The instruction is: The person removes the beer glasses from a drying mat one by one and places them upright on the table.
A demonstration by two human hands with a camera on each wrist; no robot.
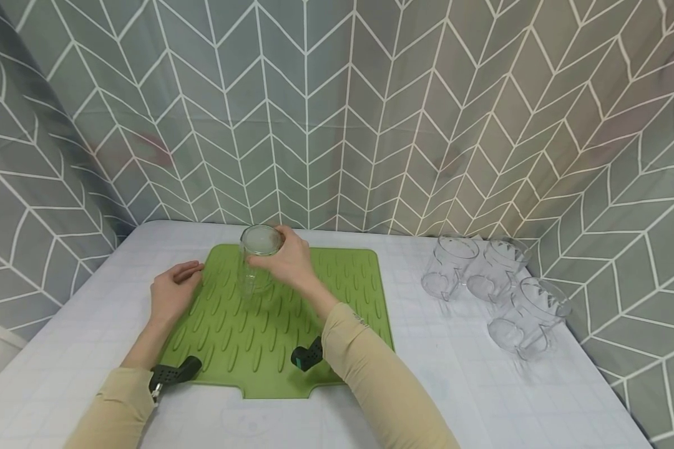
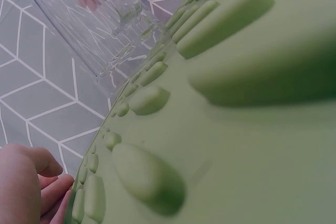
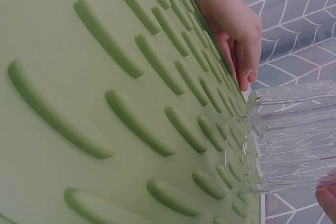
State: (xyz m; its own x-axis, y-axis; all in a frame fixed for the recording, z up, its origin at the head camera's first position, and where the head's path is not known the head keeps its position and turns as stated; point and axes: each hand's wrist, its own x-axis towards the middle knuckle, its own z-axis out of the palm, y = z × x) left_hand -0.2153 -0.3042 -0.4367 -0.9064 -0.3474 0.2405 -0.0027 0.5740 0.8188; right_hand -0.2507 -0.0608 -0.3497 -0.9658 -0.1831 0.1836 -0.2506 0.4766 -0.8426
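A clear glass mug (image 1: 251,274) is upside down over the back left part of a green ridged drying mat (image 1: 241,337), its base facing up. My right hand (image 1: 289,260) holds the mug near its base, with thumb and fingers on opposite sides. The mug's rim is close over the mat's ridges, and its handle (image 3: 256,114) shows in the right wrist view. At the mat's left edge rests my left hand (image 1: 171,290), its fingers loosely bent and the fingertips right at the border.
Several more things stand around: three clear glass mugs (image 1: 450,268) are grouped on the white tablecloth (image 1: 444,374) to the right of the mat. Behind the table hangs a grey-green curtain (image 1: 326,125) with white chevron lines.
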